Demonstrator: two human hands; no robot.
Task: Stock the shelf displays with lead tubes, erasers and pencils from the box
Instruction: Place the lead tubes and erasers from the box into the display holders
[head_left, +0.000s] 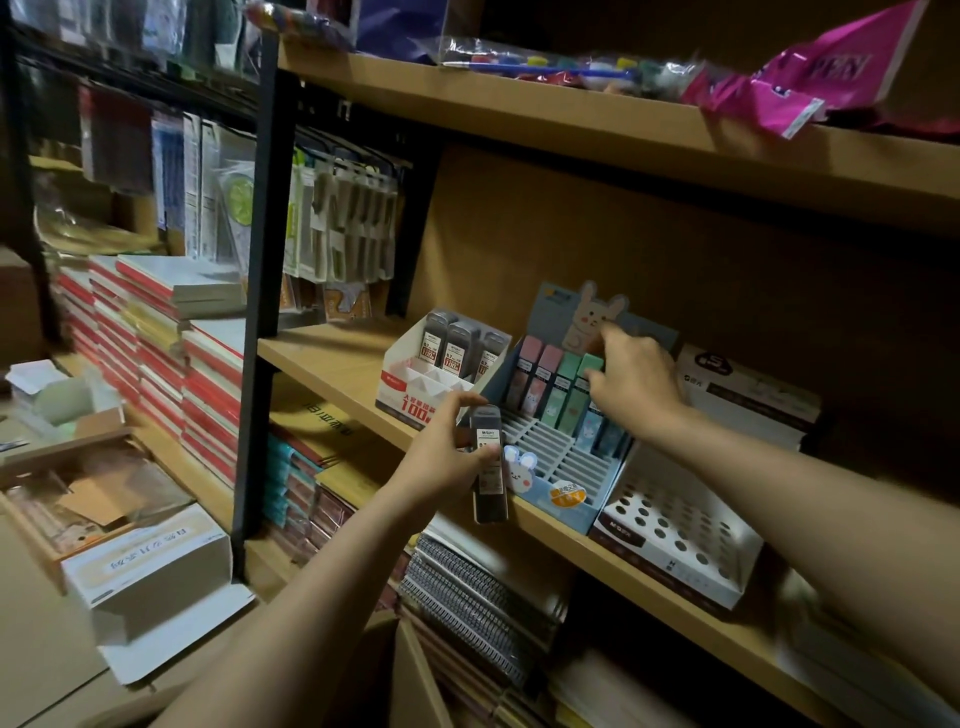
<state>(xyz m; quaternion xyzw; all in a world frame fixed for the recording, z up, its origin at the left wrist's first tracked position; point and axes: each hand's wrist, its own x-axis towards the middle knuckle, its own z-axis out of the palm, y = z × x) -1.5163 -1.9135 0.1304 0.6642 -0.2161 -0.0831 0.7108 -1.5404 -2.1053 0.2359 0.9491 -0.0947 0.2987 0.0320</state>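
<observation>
My left hand (449, 449) grips a dark lead tube (489, 470) upright in front of the shelf edge. Behind it stands a white and red lead tube display (415, 387) with three tubes (457, 345) in its back row. My right hand (631, 376) reaches into the blue rabbit eraser display (566, 470) and pinches a green eraser (592, 364) at the right end of the back row. Pink and green erasers (543, 382) stand beside it. To the right sits a white pencil display with round holes (670, 530), no pencils in it.
An open cardboard box (88, 483) with packets sits at lower left, a white carton (150, 571) in front of it. Stacked notebooks (156, 332) fill the left shelves. A wooden shelf board (597, 124) hangs above. Spiral notebooks (467, 587) lie below.
</observation>
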